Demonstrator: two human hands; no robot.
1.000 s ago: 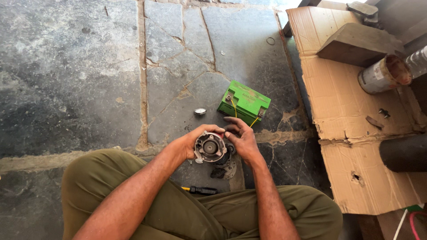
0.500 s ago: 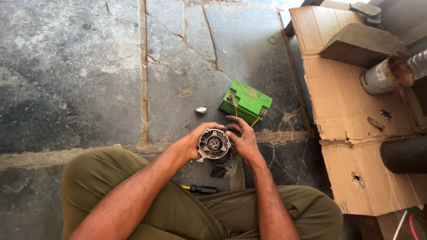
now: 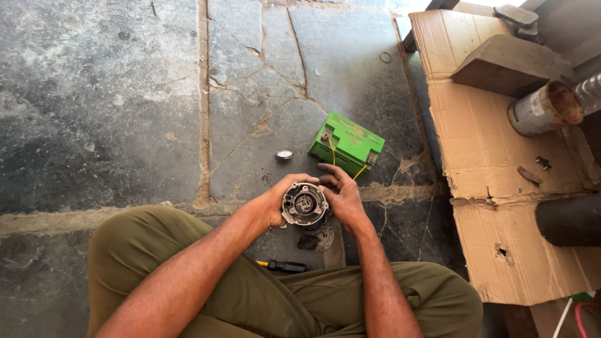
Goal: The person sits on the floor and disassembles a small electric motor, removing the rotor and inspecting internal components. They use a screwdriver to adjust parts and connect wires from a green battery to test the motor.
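Note:
I sit on a stone floor with a round grey metal motor part held up between both hands, its open end facing me. My left hand wraps its left side. My right hand grips its right side with grimy fingers. A green box-shaped battery with thin yellow wires lies on the floor just beyond my hands. A small round metal cap rests to the battery's left. A screwdriver with a black and yellow handle lies between my knees. Another dark metal part lies under my hands.
Flattened cardboard covers the floor at the right, carrying a wooden block, a rusty tin can, small screws and a black pipe. A rubber ring lies on the cracked stone floor.
The motor part has tilted slightly in my hands and shifted a little to the right. Everything on the floor stays where it was.

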